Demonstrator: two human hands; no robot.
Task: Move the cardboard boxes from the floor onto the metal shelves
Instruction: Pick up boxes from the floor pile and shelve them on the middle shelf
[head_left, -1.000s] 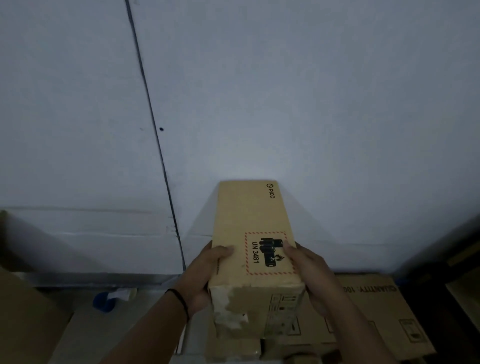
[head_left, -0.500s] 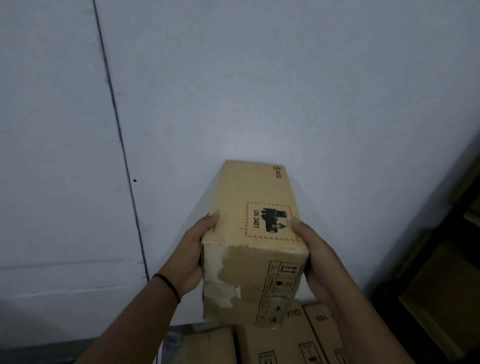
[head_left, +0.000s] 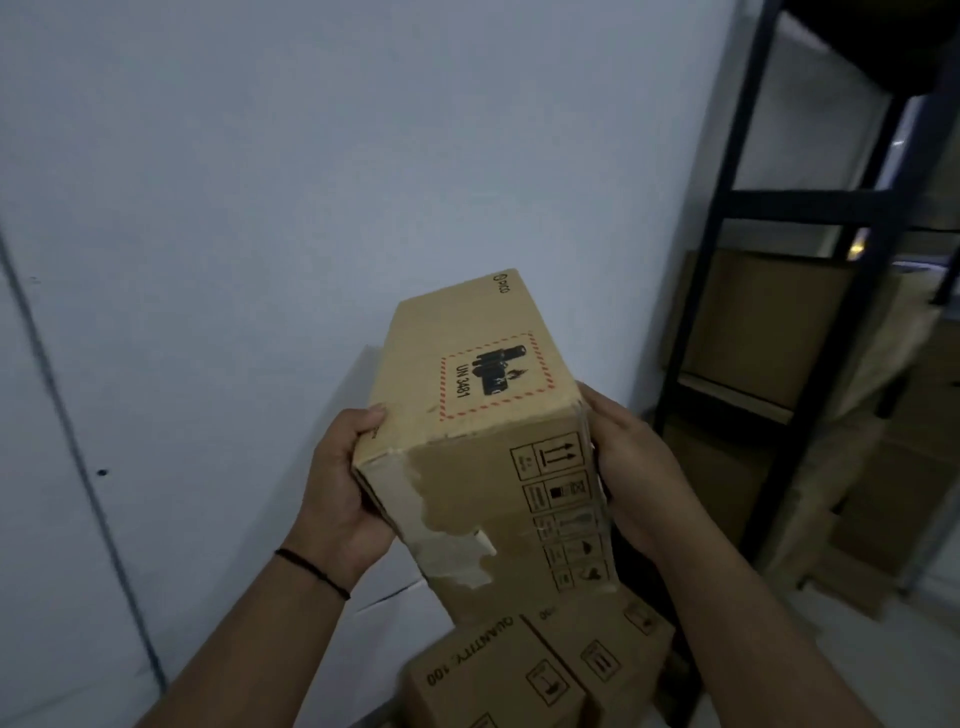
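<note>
A person's view of their own two arms carrying a long cardboard box (head_left: 483, 415) at chest height in front of a pale wall (head_left: 260, 182). The left hand (head_left: 340, 483), with a thin dark band (head_left: 311, 566) on its wrist, curls round the box's near left edge, thumb on top. The right hand (head_left: 631, 467) clamps the opposite side, fingers wrapped round the near right corner. The box is tilted, its far end higher and angled right; a battery hazard label reading UN 3481 faces up, and the near end shows torn, whitish patches.

Judged from this, the carry goes best with both hands staying low on opposite sides and the box levelled before it slides onto a shelf.

Below the held box, two more boxes (head_left: 519, 670) sit on the floor, one printed QUANTITY 100. To the right stands the dark metal shelving (head_left: 727, 234), with large cartons (head_left: 753, 322) already on its lower levels. Its front upright and crossbar lie between the box and any open space, so the box probably needs to enter narrow end first.
</note>
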